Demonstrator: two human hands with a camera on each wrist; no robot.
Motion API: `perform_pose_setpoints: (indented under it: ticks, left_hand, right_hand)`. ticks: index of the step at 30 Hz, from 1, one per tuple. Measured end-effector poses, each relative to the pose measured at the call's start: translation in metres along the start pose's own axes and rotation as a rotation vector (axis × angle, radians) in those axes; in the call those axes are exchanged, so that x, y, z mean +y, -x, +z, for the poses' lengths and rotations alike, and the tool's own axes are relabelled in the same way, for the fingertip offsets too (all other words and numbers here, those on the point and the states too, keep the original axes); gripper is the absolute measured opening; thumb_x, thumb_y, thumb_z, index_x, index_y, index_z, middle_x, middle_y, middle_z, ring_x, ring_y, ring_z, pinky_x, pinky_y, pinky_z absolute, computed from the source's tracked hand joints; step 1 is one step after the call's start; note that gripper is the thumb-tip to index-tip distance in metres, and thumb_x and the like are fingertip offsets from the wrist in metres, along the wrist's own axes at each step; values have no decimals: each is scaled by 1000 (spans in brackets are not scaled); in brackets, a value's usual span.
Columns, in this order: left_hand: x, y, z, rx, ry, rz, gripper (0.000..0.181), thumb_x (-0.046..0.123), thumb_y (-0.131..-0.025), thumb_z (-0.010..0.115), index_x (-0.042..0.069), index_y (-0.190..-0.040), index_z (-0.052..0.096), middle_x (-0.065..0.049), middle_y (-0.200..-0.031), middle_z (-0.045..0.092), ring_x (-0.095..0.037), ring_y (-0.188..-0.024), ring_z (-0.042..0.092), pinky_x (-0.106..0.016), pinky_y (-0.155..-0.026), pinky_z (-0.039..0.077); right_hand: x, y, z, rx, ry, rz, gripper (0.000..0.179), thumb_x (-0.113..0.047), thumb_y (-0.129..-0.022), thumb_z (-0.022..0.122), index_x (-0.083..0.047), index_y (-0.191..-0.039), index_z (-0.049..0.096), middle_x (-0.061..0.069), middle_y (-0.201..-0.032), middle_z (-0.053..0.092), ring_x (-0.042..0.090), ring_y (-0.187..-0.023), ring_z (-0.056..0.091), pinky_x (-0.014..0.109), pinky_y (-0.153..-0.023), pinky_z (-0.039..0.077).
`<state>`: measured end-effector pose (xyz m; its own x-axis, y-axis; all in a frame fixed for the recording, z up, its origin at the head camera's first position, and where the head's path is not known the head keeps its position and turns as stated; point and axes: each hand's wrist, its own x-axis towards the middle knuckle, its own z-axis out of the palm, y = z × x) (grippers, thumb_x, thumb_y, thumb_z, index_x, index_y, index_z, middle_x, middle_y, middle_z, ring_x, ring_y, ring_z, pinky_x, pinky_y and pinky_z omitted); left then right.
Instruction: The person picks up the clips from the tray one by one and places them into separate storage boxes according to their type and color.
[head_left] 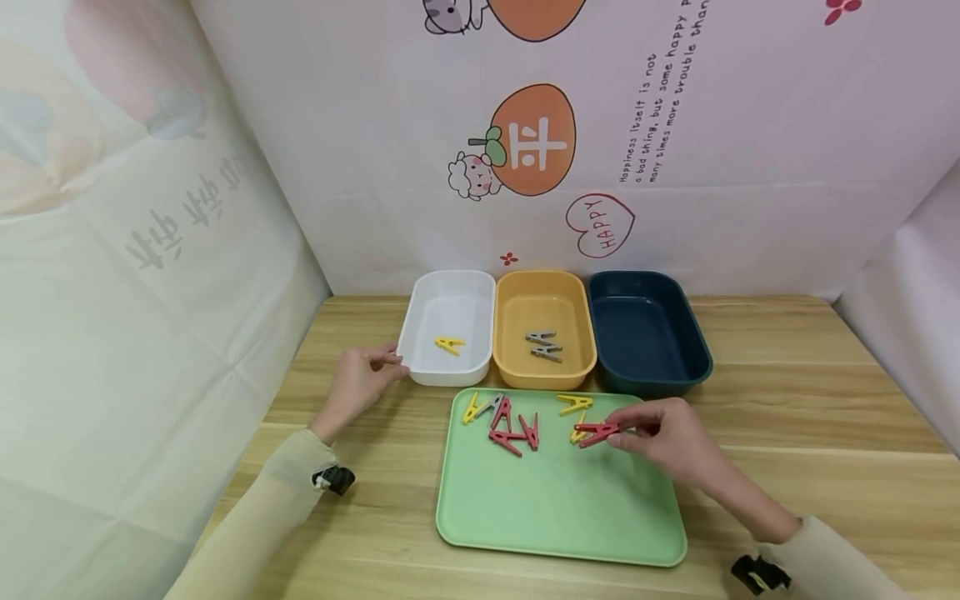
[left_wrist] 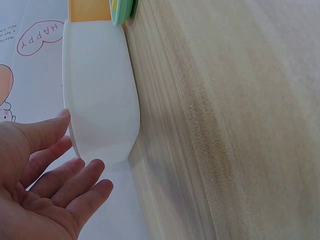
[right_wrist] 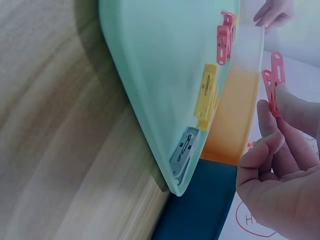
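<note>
My right hand (head_left: pixel 667 437) pinches a red clothespin (head_left: pixel 597 432) between thumb and fingers, over the upper right part of the green tray (head_left: pixel 562 508). Beneath it lies a yellow clothespin (head_left: pixel 577 429), with another yellow one just above. A grey clothespin (right_wrist: pixel 184 152) in the tray's corner shows in the right wrist view; the hand covers it from the head. Toward the tray's upper left lie several red clothespins (head_left: pixel 529 432), one yellow and one grey. My left hand (head_left: pixel 362 382) touches the near left corner of the white bin (head_left: pixel 450 377), fingers loosely spread along its rim.
One yellow clothespin (head_left: pixel 450 344) lies in the white bin. The orange-yellow bin (head_left: pixel 543 379) beside it contains two grey clothespins (head_left: pixel 546 352). A dark blue bin (head_left: pixel 652 385) stands at the right of the row. Behind the wooden table (head_left: pixel 810 400) hangs a printed cloth (head_left: pixel 397 167).
</note>
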<state>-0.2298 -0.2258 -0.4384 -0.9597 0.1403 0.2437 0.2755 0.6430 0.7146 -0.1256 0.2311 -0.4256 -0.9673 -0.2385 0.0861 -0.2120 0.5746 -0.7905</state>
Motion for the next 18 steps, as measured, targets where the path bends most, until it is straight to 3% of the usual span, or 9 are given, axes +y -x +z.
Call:
perform_pose_setpoints:
  ticks: [5,14,16,18]
  left_hand:
    - [0,1,0,-6,1,-6,18,7,-90,85,-7,-101,79,-25,-132,67,-44,-120,67,-54,-97,56]
    - [-1,0,0,-4,-11,0,20,9,-91,85,-7,-101,79,-26,-131,67,-44,-118,68,-53,-95,57]
    - [-1,0,0,-4,-13,-1,20,9,-91,85,-7,-101,79,-26,-131,67,-44,-118,68,-53,-95,57]
    - [-1,0,0,-5,-13,-4,20,9,-91,85,-7,-101,79,-26,-132,67,-44,-118,68,-53,-96,57]
  right_hand:
    - [-2,-2,-5,23,-10,12,13,-10,-85,89,-11,-96,84,-2,-76,70,13,-54,42,24,-47,32]
    - [3,-6,-18,53,-102,53,19,-16,-86,90,-8,-102,84,3,-62,43,18,-53,35,29,-44,26]
    - [3,-7,-22,53,-119,70,20,-17,-87,89,-7,-104,83,4,-62,44,18,-52,34,28,-44,26]
    - [3,-8,-27,56,-142,73,21,-15,-89,87,-3,-106,82,5,-66,55,19,-54,36,29,-45,28]
